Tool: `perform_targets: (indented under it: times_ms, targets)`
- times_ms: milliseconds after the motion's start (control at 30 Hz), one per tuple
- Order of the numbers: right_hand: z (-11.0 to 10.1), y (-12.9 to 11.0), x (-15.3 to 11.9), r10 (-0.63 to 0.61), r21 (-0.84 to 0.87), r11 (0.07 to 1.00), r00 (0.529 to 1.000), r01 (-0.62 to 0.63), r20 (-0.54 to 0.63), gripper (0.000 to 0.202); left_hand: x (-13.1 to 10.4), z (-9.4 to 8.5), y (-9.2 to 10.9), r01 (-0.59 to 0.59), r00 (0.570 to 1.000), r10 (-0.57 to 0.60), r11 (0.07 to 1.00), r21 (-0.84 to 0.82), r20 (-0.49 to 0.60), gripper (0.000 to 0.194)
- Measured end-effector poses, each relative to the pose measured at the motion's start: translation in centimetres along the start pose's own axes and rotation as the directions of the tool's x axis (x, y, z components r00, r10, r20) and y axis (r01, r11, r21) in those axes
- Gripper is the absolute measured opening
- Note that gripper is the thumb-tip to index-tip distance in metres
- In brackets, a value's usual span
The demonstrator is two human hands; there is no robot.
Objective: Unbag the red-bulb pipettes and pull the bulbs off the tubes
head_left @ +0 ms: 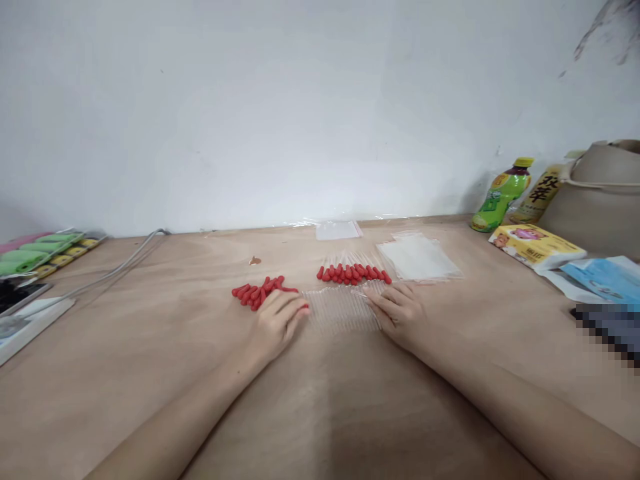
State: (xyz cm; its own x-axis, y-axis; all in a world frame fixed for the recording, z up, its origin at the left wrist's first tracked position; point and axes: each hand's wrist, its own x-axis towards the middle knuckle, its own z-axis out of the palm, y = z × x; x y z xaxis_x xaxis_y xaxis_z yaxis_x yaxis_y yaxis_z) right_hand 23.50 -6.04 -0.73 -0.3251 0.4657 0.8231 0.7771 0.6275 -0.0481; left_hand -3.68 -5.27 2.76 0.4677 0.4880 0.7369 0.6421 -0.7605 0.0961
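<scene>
My left hand (280, 320) is closed, with a red rubber dropper bulb (305, 307) showing at its fingertips. Just behind it lies a pile of loose red rubber bulbs (250, 295). Between my hands, a row of thin clear dropper tubes (335, 312) lies side by side on the table. My right hand (400, 312) rests at the right end of that row, fingers pinched on what looks like a clear tube (361, 291). Behind the row are several droppers (350, 273), red bulbs toward me and clear stems pointing at the wall.
Clear plastic bags (420, 257) lie right of the droppers, and another bag (338, 231) sits near the wall. Farther right stand a green bottle (503, 197), a yellow tissue pack (537, 245) and a beige bag (595, 200). A grey cable (123, 267) crosses the left side.
</scene>
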Motion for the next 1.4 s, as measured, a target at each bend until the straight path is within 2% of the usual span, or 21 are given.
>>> perform_targets:
  times_ms: [67, 133, 200, 300, 367, 400, 567, 667, 767, 1133, 1300, 1400]
  targets:
    - [0.1, -0.1, 0.2, 0.071, -0.111, 0.992, 0.996, -0.066, 0.047, 0.023, 1.2, -0.7, -1.3, 0.161, 0.987, -0.161, 0.986, 0.041, 0.004, 0.019]
    - [0.1, -0.3, 0.4, 0.115, -0.153, 0.983, 0.991, -0.104, 0.068, 0.026, 2.6, -1.8, -3.1, 0.352, 0.931, -0.359, 0.93, 0.102, 0.066, 0.026]
    - [0.2, -0.5, 0.5, 0.151, -0.141, 0.98, 0.986, -0.141, 0.063, 0.026, 3.8, -2.8, -5.2, 0.52, 0.822, -0.548, 0.834, 0.187, 0.158, 0.028]
    - [0.4, -0.5, 0.6, 0.183, -0.105, 0.979, 0.982, -0.177, 0.046, 0.019, 4.9, -3.8, -7.8, 0.643, 0.665, -0.704, 0.71, 0.287, 0.25, 0.029]
    - [0.6, -0.6, 0.7, 0.171, -0.113, 0.98, 0.984, -0.164, 0.051, 0.016, 5.0, -3.8, -8.7, 0.676, 0.6, -0.748, 0.663, 0.321, 0.282, 0.031]
    - [0.7, -0.6, 0.7, 0.157, -0.127, 0.981, 0.986, -0.149, 0.059, 0.016, 5.0, -3.6, -8.9, 0.677, 0.584, -0.756, 0.655, 0.336, 0.296, 0.031]
    - [1.0, -0.8, 0.8, 0.098, -0.195, 0.978, 0.991, -0.079, 0.088, 0.017, 4.5, -2.3, -8.7, 0.599, 0.579, -0.741, 0.669, 0.44, 0.34, 0.027]
    - [0.9, -1.0, 0.8, 0.102, -0.196, 0.977, 0.989, -0.079, 0.108, 0.017, 4.4, -2.0, -8.6, 0.554, 0.564, -0.747, 0.658, 0.51, 0.351, 0.025]
    - [0.7, -1.3, 0.9, 0.122, -0.169, 0.981, 0.982, -0.097, 0.141, 0.016, 4.5, -2.0, -8.7, 0.532, 0.56, -0.756, 0.641, 0.553, 0.338, 0.032]
    - [-0.1, -1.8, 1.2, 0.157, -0.062, 0.987, 0.953, -0.146, 0.26, 0.037, 4.1, -2.1, -9.5, 0.514, 0.541, -0.749, 0.655, 0.554, 0.384, 0.035]
    - [-0.9, -1.0, 1.2, 0.204, -0.073, 0.979, 0.946, -0.191, 0.251, 0.04, 4.0, -2.2, -9.7, 0.52, 0.534, -0.75, 0.655, 0.549, 0.39, 0.035]
    - [-1.7, -0.1, 1.2, 0.173, -0.056, 0.985, 0.932, -0.164, 0.319, 0.053, 4.0, -2.2, -9.8, 0.529, 0.527, -0.755, 0.651, 0.544, 0.391, 0.037]
